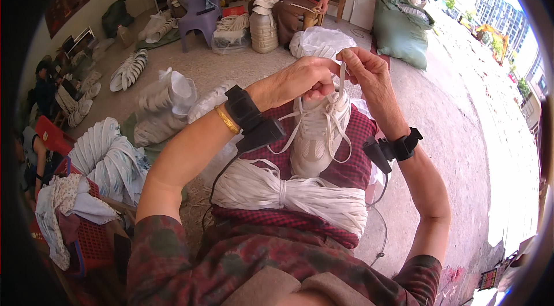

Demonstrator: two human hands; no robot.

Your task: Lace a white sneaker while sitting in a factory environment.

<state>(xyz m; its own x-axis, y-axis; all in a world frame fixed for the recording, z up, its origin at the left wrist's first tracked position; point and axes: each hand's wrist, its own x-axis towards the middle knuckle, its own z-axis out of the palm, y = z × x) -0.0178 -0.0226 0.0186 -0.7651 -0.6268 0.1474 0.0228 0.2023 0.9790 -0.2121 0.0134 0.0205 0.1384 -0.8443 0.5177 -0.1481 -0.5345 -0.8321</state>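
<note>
A white sneaker lies on the checked cloth over my lap, its toe toward me. Loose loops of lace hang at both its sides. Above the shoe's collar, my right hand pinches a white shoelace between thumb and finger. Close against it, my left hand is closed with curled fingers, its fingertips at the same lace. The left hand partly hides the heel end of the shoe. Nearer my waist rests a tied bundle of white shoelaces.
Stacked white shoe parts and a red crate with cloths stand at my left. Bagged shoes lie beyond. A purple chair, two seated people and a green sack are farther off. Cables hang from my wrist devices.
</note>
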